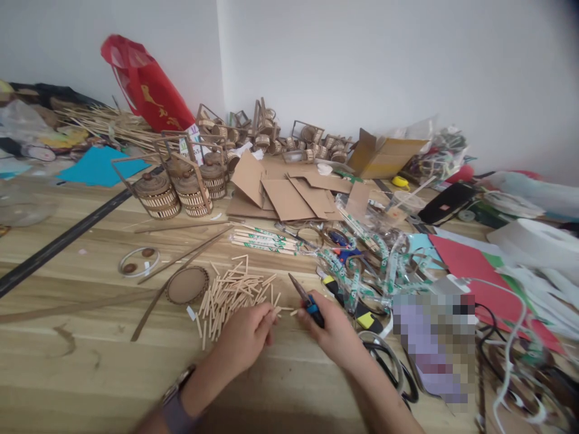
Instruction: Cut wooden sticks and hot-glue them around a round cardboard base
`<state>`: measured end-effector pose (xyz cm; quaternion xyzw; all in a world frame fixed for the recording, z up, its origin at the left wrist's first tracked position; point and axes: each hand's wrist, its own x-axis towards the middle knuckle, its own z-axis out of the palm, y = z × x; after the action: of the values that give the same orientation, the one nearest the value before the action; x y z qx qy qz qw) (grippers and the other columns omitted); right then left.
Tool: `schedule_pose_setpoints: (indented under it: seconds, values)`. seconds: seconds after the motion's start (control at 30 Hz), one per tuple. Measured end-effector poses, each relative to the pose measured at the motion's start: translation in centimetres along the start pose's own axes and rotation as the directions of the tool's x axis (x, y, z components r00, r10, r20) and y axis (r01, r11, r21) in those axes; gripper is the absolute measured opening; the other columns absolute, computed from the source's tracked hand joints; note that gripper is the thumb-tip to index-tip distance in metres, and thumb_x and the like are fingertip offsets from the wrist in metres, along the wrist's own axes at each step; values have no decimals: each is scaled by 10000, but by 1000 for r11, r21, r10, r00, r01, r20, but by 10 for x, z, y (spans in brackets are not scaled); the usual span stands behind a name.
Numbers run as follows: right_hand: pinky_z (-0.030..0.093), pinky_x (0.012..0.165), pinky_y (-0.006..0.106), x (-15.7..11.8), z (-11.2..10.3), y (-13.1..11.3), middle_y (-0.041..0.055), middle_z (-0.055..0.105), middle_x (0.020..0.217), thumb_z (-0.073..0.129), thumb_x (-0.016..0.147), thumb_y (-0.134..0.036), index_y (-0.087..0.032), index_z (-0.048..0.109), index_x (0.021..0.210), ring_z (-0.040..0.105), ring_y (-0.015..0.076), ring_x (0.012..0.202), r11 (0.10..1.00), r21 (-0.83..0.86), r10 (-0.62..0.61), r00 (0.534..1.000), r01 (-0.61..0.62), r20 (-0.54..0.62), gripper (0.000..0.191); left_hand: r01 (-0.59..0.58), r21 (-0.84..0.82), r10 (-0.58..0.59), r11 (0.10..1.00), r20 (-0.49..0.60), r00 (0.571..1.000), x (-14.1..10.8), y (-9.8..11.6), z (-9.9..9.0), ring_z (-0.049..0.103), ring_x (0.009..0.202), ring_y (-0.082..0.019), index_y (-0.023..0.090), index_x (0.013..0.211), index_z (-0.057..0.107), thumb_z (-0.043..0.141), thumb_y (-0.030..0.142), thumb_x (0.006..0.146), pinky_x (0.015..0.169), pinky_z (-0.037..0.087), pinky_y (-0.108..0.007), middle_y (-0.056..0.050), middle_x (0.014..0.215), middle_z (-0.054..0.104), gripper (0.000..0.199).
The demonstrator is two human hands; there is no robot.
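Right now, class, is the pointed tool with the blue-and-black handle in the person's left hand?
No: the right hand grips the tool, and the left hand pinches a thin pale wooden stick.

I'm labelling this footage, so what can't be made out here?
All in the head view:
Pointed tool: handles mostly covered by the right hand.
Thin stick: left end hidden by the left hand.
Phone: screen pixelated.
Red bag: gold lettering blurred.
Clear plastic item: cut off by left edge.
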<state>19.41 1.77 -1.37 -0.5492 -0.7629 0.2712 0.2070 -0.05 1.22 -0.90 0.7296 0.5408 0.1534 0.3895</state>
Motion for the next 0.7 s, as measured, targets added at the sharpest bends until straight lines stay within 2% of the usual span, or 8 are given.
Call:
schedule_pose_setpoints:
  seconds: [0.07, 0.1, 0.17, 0.23, 0.33, 0.53, 0.63, 0.7]
  values:
    - [442, 669, 272, -2, -5, -3, 39, 626, 803, 466, 893, -235, -206, 522, 855, 586, 188, 742, 993, 104, -54, 997, 48, 57, 74, -5, -206, 11, 979, 27, 1000, 2, -2, -1, 647, 747, -202, 197, 767, 583, 332, 374, 963, 700, 421, -271, -40, 750, 712, 364]
    - [450, 690, 272, -3, -6, -6, 42, 639, 832, 479, 883, -205, -206, 533, 883, 598, 189, 770, 988, 137, -81, 994, 70, 79, 53, -9, -269, 19, 963, 33, 999, 3, -3, -1, 647, 768, -204, 197, 770, 582, 347, 403, 952, 709, 424, -271, -41, 781, 719, 362]
    - [462, 734, 276, -5, -4, -11, 50, 665, 904, 502, 848, -135, -209, 540, 965, 622, 194, 834, 978, 182, -118, 987, 98, 105, 144, -13, -341, 33, 940, 52, 998, 3, -4, 2, 650, 811, -213, 195, 789, 593, 376, 447, 929, 722, 430, -271, -46, 835, 727, 362]
    - [470, 780, 288, -6, -1, -14, 63, 678, 983, 505, 810, -79, -210, 516, 1052, 640, 203, 897, 972, 208, -128, 987, 105, 100, 275, -4, -364, 32, 931, 72, 997, 4, -4, 5, 656, 826, -219, 193, 809, 608, 392, 480, 917, 730, 437, -274, -50, 847, 728, 375]
    - [479, 819, 300, -7, 2, -16, 81, 675, 1073, 493, 782, -40, -214, 478, 1113, 648, 206, 960, 963, 244, -138, 986, 111, 94, 374, 9, -340, 25, 940, 96, 995, 3, -4, 6, 666, 825, -223, 193, 831, 625, 403, 476, 913, 745, 444, -283, -51, 839, 732, 369]
    - [482, 884, 336, -9, 1, -18, 95, 664, 1160, 505, 786, -50, -221, 387, 1308, 634, 221, 1052, 963, 232, -173, 972, 134, 158, 562, -2, -373, 59, 928, 139, 988, 2, -4, 10, 666, 807, -227, 213, 768, 638, 430, 308, 856, 776, 455, -300, -26, 774, 721, 245]
    - [468, 939, 357, -9, 3, -17, 95, 643, 1202, 509, 776, -38, -232, 404, 1318, 608, 222, 1109, 953, 251, -212, 964, 168, 160, 585, 12, -450, 79, 893, 183, 980, 3, -10, 17, 653, 763, -226, 209, 740, 641, 474, 346, 844, 764, 453, -307, -21, 729, 704, 240]
    - [446, 985, 372, -9, 4, -16, 100, 614, 1230, 511, 780, -39, -233, 431, 1298, 577, 218, 1153, 944, 270, -230, 966, 192, 116, 559, 31, -508, 88, 861, 210, 974, 4, -13, 21, 636, 715, -215, 198, 750, 634, 499, 412, 848, 739, 448, -307, -20, 698, 690, 271]
